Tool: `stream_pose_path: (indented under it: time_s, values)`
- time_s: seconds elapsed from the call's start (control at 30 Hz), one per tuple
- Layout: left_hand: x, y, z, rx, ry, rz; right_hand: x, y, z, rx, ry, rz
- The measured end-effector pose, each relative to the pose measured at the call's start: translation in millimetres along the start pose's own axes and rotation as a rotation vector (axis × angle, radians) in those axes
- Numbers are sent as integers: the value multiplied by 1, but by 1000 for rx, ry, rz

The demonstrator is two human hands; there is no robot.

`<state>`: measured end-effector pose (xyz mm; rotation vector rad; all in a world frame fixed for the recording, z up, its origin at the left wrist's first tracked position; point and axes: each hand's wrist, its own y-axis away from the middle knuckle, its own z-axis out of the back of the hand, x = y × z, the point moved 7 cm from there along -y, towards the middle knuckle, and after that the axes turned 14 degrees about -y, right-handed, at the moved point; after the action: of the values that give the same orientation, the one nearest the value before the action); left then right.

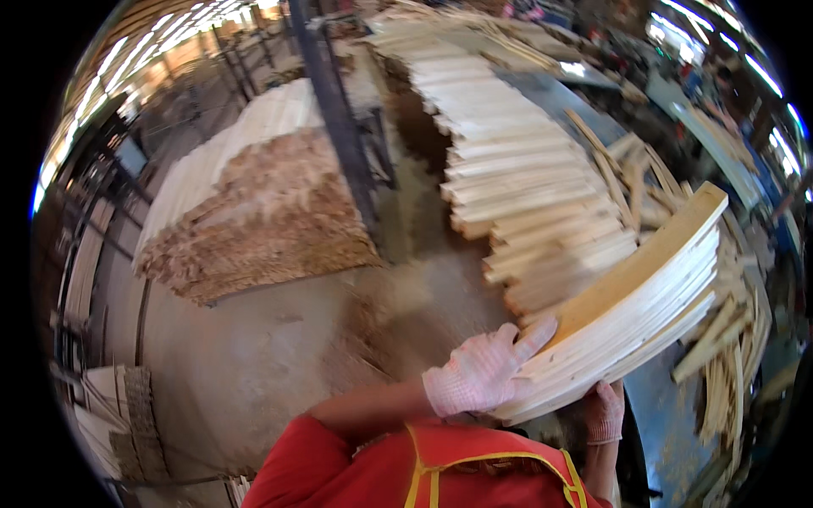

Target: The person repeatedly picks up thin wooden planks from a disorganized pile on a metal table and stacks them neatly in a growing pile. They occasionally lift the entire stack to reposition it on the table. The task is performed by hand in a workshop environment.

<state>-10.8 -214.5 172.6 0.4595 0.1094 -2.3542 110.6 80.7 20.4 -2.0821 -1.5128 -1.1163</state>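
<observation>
A thick bundle of pale wooden strips [631, 317] slants up to the right in front of me, its top strip yellower than the rest. My left hand [481, 371], in a whitish knit glove, is closed on the bundle's near left end, thumb side along the top strip. Under the lower edge, my gloved right hand [605, 415] grips the same bundle from below; part of its fingers is hidden by the wood. Just beyond lies a long row of similar strips [529, 161], packed side by side.
A large stack of strips [262, 212] stands at the left behind a dark metal post [330, 110]. Loose offcuts [728, 339] pile up on the right beside a bluish metal tabletop [677, 423]. Dusty floor [254, 356] spreads to the left. Another person [720, 89] appears at far right.
</observation>
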Motion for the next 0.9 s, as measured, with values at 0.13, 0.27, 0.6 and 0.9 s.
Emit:
stream_pose_path:
  time_s: [0.13, 0.27, 0.6, 0.9]
  values:
    - [78, 83, 38, -336, 13, 106, -25, -24, -145, 176, 52, 26]
    - [154, 150, 52, -497, 66, 333, -68, -60, -246, 247, 253, -8]
    - [329, 272, 112, -817, -127, 694, -259, -158, -518, 741, 323, -367]
    - [493, 281, 228, -1137, 656, 750, -324, -228, -779, 1191, 691, 115]
